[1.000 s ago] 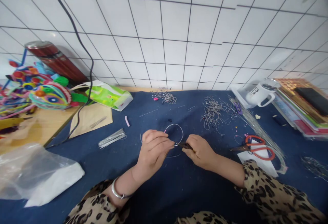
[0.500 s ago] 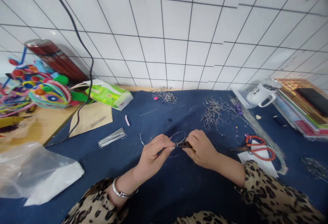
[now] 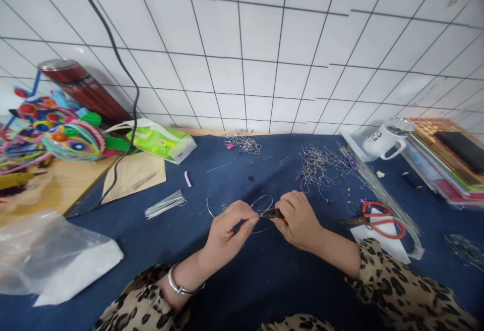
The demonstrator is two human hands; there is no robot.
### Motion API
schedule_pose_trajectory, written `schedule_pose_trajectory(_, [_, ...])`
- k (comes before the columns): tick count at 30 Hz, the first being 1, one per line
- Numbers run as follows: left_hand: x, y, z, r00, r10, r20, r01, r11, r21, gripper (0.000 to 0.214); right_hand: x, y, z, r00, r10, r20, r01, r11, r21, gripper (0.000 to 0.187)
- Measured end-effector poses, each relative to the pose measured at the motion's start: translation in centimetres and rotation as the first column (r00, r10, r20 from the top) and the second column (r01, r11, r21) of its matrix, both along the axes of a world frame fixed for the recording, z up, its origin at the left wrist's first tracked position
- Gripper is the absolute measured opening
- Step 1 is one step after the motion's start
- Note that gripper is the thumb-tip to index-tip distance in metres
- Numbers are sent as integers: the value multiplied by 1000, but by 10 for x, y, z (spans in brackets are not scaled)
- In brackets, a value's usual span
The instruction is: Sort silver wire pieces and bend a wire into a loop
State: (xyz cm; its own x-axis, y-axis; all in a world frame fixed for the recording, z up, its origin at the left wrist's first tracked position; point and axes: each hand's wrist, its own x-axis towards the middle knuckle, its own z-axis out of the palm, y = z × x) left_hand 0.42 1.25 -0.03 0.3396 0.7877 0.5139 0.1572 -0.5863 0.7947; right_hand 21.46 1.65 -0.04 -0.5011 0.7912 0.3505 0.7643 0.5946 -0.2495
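My left hand pinches a thin wire between thumb and forefinger; part of the wire bends into a loop above the fingertips. Its loose end curves out on the left side of the hand. Wrapped in my right hand is a pair of pliers, mostly hidden by the fingers. The dark jaws point left and meet the wire right beside my left fingertips. A small pink spot shows on the wire near the left forefinger. Both hands are close together over the dark blue cloth.
On the right lie orange-handled scissors, a tangle of wire, long straight wires and a white mug. Leftward are a wire bundle, a plastic bag, a green packet and a red flask.
The hands stay nearly in place, the pliers still at the wire. The wire loop has shifted very slightly, and the left fingers have moved a little.
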Motion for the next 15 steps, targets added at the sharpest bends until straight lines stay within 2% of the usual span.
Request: schedule_pose_trajectory(15, [3, -3, 0, 1000, 2, 9, -1, 991, -135, 12, -1, 1, -4, 1000, 17, 22, -18, 999, 31, 27])
